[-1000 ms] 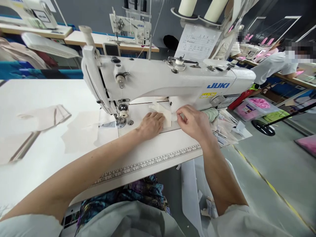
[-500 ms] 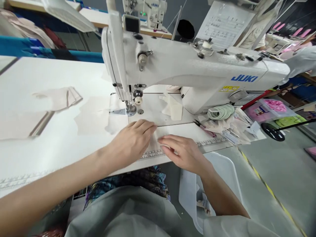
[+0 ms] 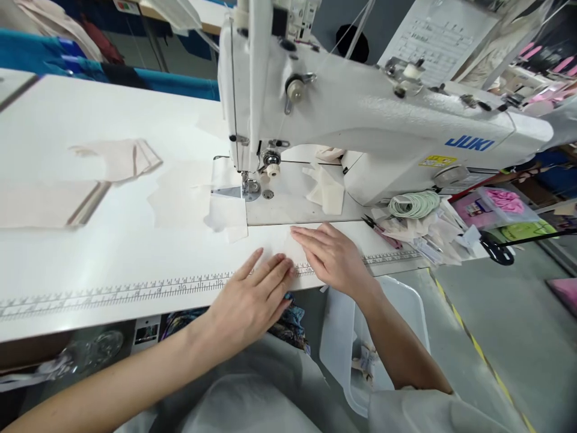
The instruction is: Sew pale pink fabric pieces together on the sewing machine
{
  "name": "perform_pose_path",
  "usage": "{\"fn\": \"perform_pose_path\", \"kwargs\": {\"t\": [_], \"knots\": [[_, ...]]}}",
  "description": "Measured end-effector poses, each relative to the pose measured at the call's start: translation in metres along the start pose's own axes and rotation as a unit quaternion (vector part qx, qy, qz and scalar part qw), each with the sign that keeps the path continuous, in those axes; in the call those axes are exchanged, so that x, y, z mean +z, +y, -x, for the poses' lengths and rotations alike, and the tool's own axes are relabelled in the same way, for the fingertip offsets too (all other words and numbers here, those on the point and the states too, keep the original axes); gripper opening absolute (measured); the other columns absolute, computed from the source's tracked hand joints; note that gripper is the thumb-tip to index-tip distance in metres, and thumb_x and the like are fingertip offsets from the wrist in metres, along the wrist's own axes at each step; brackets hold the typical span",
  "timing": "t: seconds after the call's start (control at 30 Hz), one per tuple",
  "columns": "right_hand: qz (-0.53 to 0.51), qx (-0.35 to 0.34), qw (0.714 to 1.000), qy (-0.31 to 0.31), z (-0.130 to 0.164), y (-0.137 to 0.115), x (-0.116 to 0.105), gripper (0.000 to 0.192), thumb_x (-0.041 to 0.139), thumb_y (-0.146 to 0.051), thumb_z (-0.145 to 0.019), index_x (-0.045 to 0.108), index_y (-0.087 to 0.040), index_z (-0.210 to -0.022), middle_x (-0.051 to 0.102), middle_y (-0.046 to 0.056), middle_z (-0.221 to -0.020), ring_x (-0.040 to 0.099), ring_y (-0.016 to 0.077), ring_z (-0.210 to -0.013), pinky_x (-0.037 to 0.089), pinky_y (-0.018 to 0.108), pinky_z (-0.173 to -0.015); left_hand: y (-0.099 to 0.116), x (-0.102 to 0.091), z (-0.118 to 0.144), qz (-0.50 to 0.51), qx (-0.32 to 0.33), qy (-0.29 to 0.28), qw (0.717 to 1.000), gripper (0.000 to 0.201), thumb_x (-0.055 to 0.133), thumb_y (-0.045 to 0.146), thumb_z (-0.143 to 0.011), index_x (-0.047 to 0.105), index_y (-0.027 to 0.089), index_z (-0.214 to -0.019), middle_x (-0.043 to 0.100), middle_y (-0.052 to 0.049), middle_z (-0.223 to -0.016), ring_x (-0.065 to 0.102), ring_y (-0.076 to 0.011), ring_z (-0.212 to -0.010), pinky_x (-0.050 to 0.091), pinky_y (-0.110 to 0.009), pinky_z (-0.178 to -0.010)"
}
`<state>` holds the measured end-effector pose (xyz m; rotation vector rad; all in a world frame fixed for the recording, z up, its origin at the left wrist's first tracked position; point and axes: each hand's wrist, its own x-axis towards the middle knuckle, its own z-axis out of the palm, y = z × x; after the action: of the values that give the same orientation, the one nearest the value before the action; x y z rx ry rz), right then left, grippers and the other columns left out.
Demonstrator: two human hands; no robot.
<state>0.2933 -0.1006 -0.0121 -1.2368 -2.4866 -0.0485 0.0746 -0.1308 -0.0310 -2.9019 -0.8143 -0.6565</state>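
My left hand [image 3: 255, 297] rests at the table's front edge, fingers spread and stretched over the printed ruler strip [image 3: 157, 291]. Close to its fingertips, my right hand [image 3: 331, 260] lies with fingers extended and pointing left. Between the hands a pale scrap of cloth [image 3: 285, 243] is faintly visible, and how far it runs under the fingers is hidden. Behind them stands the white sewing machine [image 3: 360, 96], its presser foot [image 3: 246, 183] over the needle plate. A pale fabric piece [image 3: 225, 213] lies just left of and in front of the foot.
Pale cut pieces [image 3: 121, 159] and a stack of fabric [image 3: 45, 204] lie on the left. Cream scraps [image 3: 327, 189] sit under the machine arm. Thread snips [image 3: 383, 231], a mint cord coil [image 3: 413, 204] and scraps lie at right. A plastic bin [image 3: 336, 337] stands below.
My left hand has moved down toward the front edge, its fingers opening out from a curled pose. My right hand has shifted slightly up, fingers straighter. The camera view has shifted.
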Motion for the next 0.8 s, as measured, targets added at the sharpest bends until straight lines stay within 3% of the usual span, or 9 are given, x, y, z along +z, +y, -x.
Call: {"fn": "perform_pose_path", "kwargs": {"t": [0.17, 0.33, 0.5, 0.63, 0.8], "knots": [[0.03, 0.009, 0.999, -0.015, -0.001, -0.029, 0.004, 0.035, 0.046, -0.016, -0.095, 0.061, -0.021, -0.126, 0.064, 0.004, -0.129, 0.059, 0.024, -0.094, 0.053, 0.041, -0.08, -0.011, -0.022, 0.027, -0.012, -0.05, 0.027, 0.998, 0.031, 0.045, 0.019, -0.098, 0.057, 0.008, -0.125, 0.065, -0.011, -0.125, 0.059, -0.0259, -0.118, 0.037, -0.049, -0.112], [-0.01, -0.005, 1.0, -0.008, -0.003, -0.044, 0.012, 0.033, 0.048, -0.016, -0.095, 0.06, -0.019, -0.125, 0.065, 0.006, -0.126, 0.058, 0.0237, -0.094, 0.052, 0.04, -0.08, -0.01, -0.031, 0.05, 0.0, -0.102, 0.034, 0.994, 0.032, 0.049, 0.017, -0.096, 0.054, 0.011, -0.127, 0.066, -0.009, -0.123, 0.059, -0.0229, -0.118, 0.036, -0.047, -0.114], [-0.038, 0.002, 0.999, 0.032, -0.005, -0.042, 0.016, 0.044, 0.046, -0.011, -0.094, 0.053, -0.019, -0.136, 0.063, 0.005, -0.13, 0.056, 0.024, -0.098, 0.052, 0.04, -0.084, -0.006, -0.031, 0.057, 0.006, -0.099, 0.051, 0.994, 0.038, 0.051, 0.017, -0.095, 0.05, 0.011, -0.133, 0.062, -0.011, -0.131, 0.053, -0.0234, -0.128, 0.031, -0.047, -0.117], [-0.033, -0.008, 0.999, -0.003, -0.005, -0.041, 0.016, 0.045, 0.045, -0.013, -0.095, 0.049, -0.016, -0.14, 0.057, 0.003, -0.138, 0.054, 0.023, -0.097, 0.052, 0.039, -0.081, -0.001, -0.024, 0.057, 0.008, -0.088, 0.032, 0.996, 0.043, 0.05, 0.024, -0.097, 0.049, 0.008, -0.137, 0.053, -0.011, -0.141, 0.045, -0.025, -0.135, 0.019, -0.045, -0.122], [0.009, -0.004, 1.0, 0.007, -0.005, -0.038, 0.015, 0.044, 0.048, -0.01, -0.093, 0.053, -0.015, -0.136, 0.067, 0.001, -0.125, 0.053, 0.0221, -0.091, 0.049, 0.038, -0.074, 0.003, -0.02, 0.058, -0.006, -0.093, 0.018, 0.995, 0.043, 0.048, 0.029, -0.099, 0.051, 0.009, -0.136, 0.051, -0.01, -0.143, 0.046, -0.0257, -0.134, 0.015, -0.044, -0.123]]}}
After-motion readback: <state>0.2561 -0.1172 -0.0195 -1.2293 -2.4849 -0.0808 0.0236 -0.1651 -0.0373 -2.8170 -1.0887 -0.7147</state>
